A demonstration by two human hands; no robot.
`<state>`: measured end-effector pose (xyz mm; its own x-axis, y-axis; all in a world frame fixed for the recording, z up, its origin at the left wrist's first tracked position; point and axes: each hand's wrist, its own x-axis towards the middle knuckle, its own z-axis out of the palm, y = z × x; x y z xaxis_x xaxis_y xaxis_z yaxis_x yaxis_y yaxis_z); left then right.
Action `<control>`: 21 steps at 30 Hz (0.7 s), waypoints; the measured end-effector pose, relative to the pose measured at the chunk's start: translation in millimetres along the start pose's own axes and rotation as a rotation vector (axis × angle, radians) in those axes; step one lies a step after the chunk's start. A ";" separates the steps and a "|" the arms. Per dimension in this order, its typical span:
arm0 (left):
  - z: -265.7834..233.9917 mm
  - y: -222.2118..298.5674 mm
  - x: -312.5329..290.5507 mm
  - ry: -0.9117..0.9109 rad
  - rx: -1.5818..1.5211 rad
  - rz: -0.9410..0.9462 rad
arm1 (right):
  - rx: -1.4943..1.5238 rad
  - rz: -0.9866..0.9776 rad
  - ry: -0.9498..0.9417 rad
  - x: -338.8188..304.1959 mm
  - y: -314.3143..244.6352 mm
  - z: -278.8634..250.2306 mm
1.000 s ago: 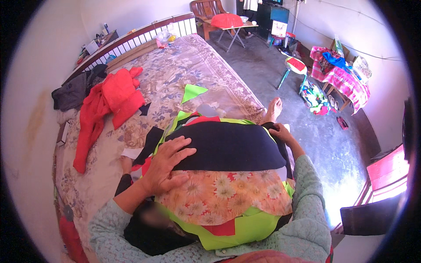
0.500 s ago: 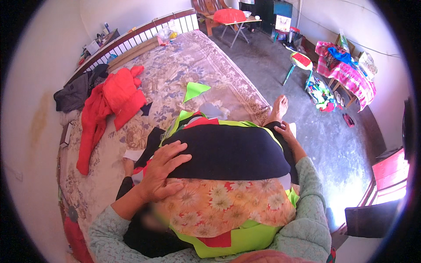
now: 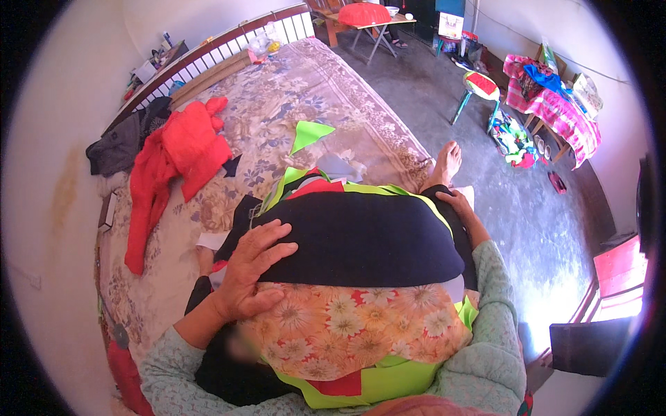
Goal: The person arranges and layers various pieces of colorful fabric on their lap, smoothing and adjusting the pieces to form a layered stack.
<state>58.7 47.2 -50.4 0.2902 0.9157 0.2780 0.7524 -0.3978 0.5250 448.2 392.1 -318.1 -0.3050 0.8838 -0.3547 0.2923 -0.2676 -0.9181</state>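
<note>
Across my lap lies a dark navy cloth piece (image 3: 361, 239), its lower edge over an orange floral cloth (image 3: 354, 322). Lime-green cloth (image 3: 402, 388) with a red patch shows beneath, nearest my body. More lime and red scraps stick out along the far edge of the navy piece. My left hand (image 3: 257, 267) rests with fingers spread on the left end of the navy and floral cloths. On the right, my right hand (image 3: 458, 204) lies on my black-trousered leg by the navy piece's edge; its fingers are partly hidden, and I cannot make out anything in them.
I sit on a bed with a flowered sheet (image 3: 263, 111). A red jacket (image 3: 184, 149) and a grey garment (image 3: 114, 149) lie to the left, a lime scrap (image 3: 309, 135) ahead. On the floor stand a stool (image 3: 481, 87), a cloth heap (image 3: 513, 142) and a folding table (image 3: 381, 31).
The view has shifted slightly, so the room and bed appear moved a little. Both hands keep nearly the same places on the cloth and leg.
</note>
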 end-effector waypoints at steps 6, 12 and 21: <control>1.4 -5.2 8.4 -0.008 -0.018 0.034 | -0.187 -0.083 0.201 17.3 18.9 -15.6; -0.3 -3.0 -0.2 0.006 -0.002 0.008 | -0.020 0.040 -0.050 -0.5 -12.9 0.4; 0.2 -4.2 2.0 0.003 0.000 0.013 | -0.484 -0.031 0.193 -4.0 -6.8 -4.8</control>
<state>56.3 50.7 -52.2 0.2984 0.9102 0.2872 0.7482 -0.4099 0.5217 451.8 392.3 -309.6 -0.1613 0.9553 -0.2478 0.6855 -0.0721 -0.7245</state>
